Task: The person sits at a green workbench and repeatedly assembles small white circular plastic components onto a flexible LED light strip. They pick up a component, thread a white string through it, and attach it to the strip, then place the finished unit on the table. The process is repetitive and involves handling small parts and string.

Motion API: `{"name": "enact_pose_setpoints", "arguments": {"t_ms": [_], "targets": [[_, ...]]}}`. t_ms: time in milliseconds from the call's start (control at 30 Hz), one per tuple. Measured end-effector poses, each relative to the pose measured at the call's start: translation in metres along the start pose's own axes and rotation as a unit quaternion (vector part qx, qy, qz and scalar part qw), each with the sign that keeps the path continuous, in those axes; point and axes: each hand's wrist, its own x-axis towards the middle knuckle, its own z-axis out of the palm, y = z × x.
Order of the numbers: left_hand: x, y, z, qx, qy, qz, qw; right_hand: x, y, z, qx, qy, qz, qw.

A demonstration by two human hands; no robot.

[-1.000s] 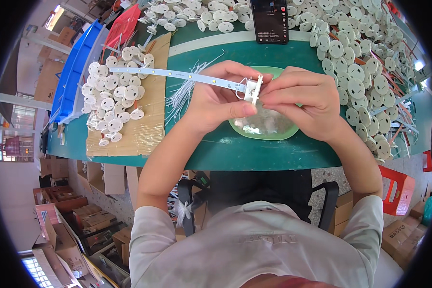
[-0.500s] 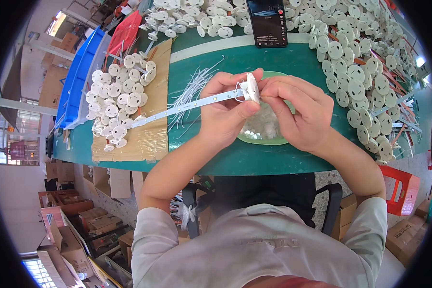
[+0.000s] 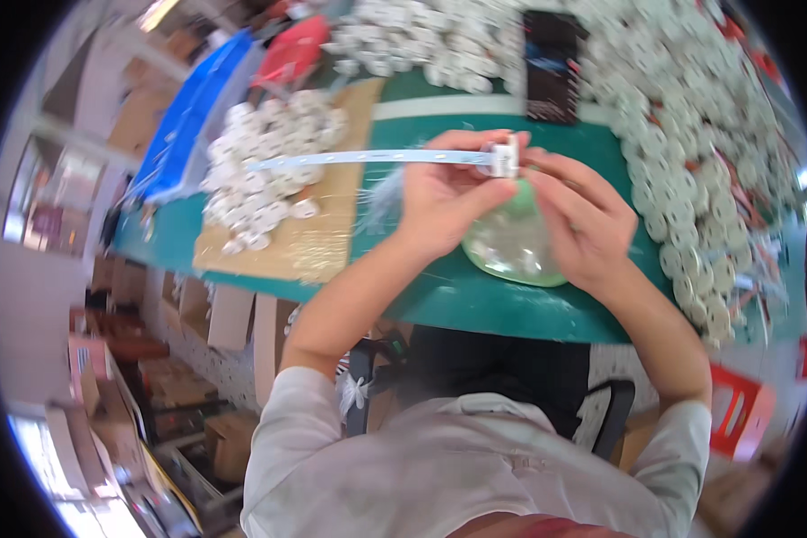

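Note:
My left hand (image 3: pixel 444 202) is closed round a white round end piece (image 3: pixel 505 157), now seen nearly edge-on. From it a narrow pale-blue LED strip (image 3: pixel 359 157) runs out to the left. Thumb and fingers of my right hand (image 3: pixel 592 220) are pinched together close beside the end piece's right face; what they hold, if anything, is hidden. Below my hands lies a green-rimmed bowl (image 3: pixel 516 278) with small whitish parts, blurred. A bunch of thin white wires (image 3: pixel 381 202) lies left of my left hand.
A pile of white discs (image 3: pixel 273 184) rests on cardboard (image 3: pixel 323 242) at left, beside blue (image 3: pixel 193 117) and red (image 3: pixel 293 52) bins. More white discs (image 3: pixel 681 206) crowd the right and far side. A dark phone (image 3: pixel 551 72) stands at the back.
The view has shifted and blurred, so the table sits lower and further right. The strip has turned from slanting to nearly level, and the end piece shows more edge-on. Both hands stay together.

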Motion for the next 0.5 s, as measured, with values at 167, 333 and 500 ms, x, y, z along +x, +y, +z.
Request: {"name": "enact_pose_setpoints", "arguments": {"t_ms": [167, 333, 500], "targets": [[0.038, 0.081, -0.035, 0.066, 0.174, 0.037, 0.982, -0.003, 0.011, -0.016, -0.017, -0.016, 0.01, 1.0], [0.028, 0.175, -0.167, 0.341, 0.373, 0.044, 0.862, 0.0, 0.002, -0.013, -0.03, -0.032, -0.013, 0.999], [-0.041, 0.243, -0.326, 0.434, 0.369, -0.098, 0.816, 0.002, -0.001, -0.005, -0.012, -0.03, -0.004, 0.999]]}}
